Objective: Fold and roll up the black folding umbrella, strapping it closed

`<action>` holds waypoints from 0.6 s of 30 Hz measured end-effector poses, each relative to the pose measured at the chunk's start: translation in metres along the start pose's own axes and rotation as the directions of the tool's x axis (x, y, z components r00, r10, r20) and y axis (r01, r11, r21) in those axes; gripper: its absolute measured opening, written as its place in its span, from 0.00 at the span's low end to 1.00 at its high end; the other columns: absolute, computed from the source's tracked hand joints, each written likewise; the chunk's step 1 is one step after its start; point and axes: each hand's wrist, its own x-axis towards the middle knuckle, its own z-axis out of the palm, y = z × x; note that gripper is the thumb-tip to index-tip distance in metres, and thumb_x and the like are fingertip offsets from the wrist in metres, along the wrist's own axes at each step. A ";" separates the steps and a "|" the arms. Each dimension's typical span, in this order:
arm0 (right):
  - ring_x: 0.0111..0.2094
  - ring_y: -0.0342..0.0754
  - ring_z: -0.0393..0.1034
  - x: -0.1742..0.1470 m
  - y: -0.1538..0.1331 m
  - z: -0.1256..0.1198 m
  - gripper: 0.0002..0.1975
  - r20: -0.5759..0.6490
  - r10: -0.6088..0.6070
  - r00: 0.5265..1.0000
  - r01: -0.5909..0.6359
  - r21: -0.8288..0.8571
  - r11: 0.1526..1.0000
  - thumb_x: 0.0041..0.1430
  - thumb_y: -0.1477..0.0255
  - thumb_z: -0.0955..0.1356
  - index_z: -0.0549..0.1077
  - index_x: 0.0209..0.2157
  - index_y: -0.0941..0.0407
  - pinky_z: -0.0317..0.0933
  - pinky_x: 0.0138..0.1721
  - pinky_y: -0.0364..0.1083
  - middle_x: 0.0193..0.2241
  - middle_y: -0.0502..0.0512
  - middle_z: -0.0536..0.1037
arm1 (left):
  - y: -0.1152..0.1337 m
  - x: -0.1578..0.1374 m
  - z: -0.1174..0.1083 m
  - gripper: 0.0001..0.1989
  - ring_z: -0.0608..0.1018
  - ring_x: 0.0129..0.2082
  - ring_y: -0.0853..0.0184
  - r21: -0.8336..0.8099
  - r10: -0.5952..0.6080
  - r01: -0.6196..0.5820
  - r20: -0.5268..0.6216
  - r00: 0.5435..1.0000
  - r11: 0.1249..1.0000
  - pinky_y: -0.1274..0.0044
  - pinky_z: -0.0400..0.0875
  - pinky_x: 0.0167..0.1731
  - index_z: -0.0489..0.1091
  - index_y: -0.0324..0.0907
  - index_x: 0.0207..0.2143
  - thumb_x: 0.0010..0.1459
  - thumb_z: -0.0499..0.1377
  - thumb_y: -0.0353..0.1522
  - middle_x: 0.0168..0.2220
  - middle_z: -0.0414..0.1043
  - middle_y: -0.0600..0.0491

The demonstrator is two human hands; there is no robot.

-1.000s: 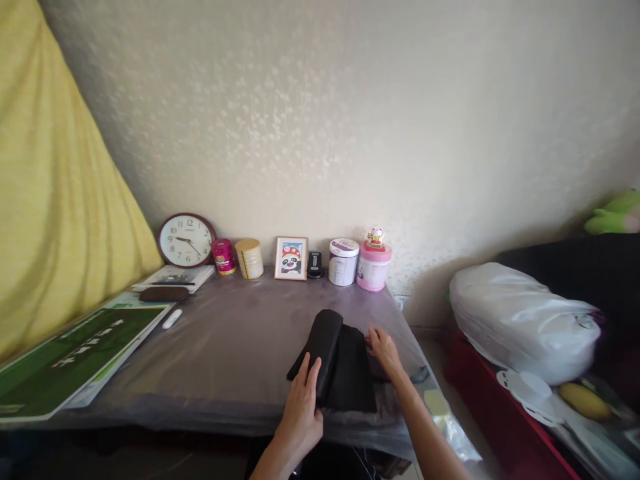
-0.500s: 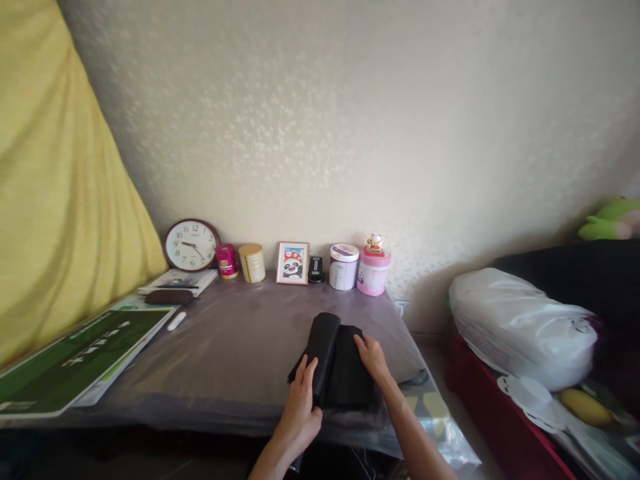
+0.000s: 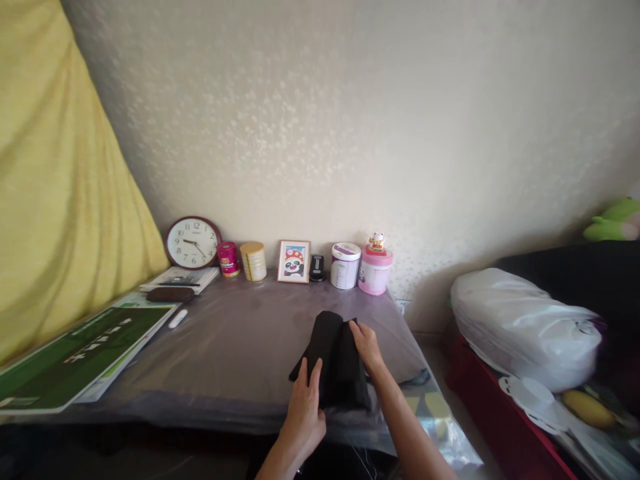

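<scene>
A piece of black folded cloth (image 3: 327,357) lies near the front edge of the table, its left part rounded into a thick fold and its right side raised into a second fold. My left hand (image 3: 306,407) holds the near left side, with fingers stretched along the fold and the thumb close to the front end. At the far right edge, my right hand (image 3: 367,343) pinches the cloth between thumb and fingers. The underside of the cloth is hidden.
Along the wall stand a clock (image 3: 193,243), a pink can (image 3: 229,259), a yellow can (image 3: 253,261), a framed panda picture (image 3: 294,261) and two tubs (image 3: 345,266). A green board (image 3: 83,357) lies left. Right of the table sits a white plastic bag (image 3: 525,327).
My right hand has brought the right edge of the cloth slightly left and inward, so the right part now stands up in a fold. My left hand has barely moved.
</scene>
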 end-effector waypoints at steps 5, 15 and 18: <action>0.22 0.44 0.62 0.002 -0.016 0.022 0.16 0.030 0.024 0.999 -0.024 -0.002 1.000 0.52 0.59 0.60 0.64 0.19 0.55 0.54 0.23 0.41 0.17 0.49 0.68 | 0.001 0.000 0.000 0.44 0.51 0.62 0.57 0.039 -0.003 0.002 0.006 1.000 0.999 0.71 0.52 0.58 0.42 0.38 0.61 0.39 0.49 0.14 0.64 0.37 0.37; 0.21 0.45 0.70 0.000 -0.030 0.057 0.17 0.150 0.128 0.980 -0.111 -0.118 0.987 0.58 0.68 0.60 0.65 0.45 0.63 0.60 0.23 0.41 0.24 0.55 0.76 | 0.001 0.000 0.000 0.42 0.51 0.63 0.58 0.070 -0.002 0.002 0.011 1.000 0.998 0.74 0.49 0.59 0.47 0.33 0.59 0.37 0.50 0.15 0.64 0.39 0.38; 0.19 0.46 0.70 -0.002 -0.036 0.060 0.16 0.213 0.129 0.969 -0.092 -0.178 0.980 0.60 0.69 0.60 0.65 0.47 0.64 0.60 0.23 0.41 0.18 0.52 0.75 | 0.000 0.000 0.000 0.43 0.51 0.63 0.60 0.061 0.002 -0.003 0.008 1.000 0.998 0.74 0.49 0.59 0.46 0.33 0.59 0.37 0.50 0.16 0.64 0.39 0.39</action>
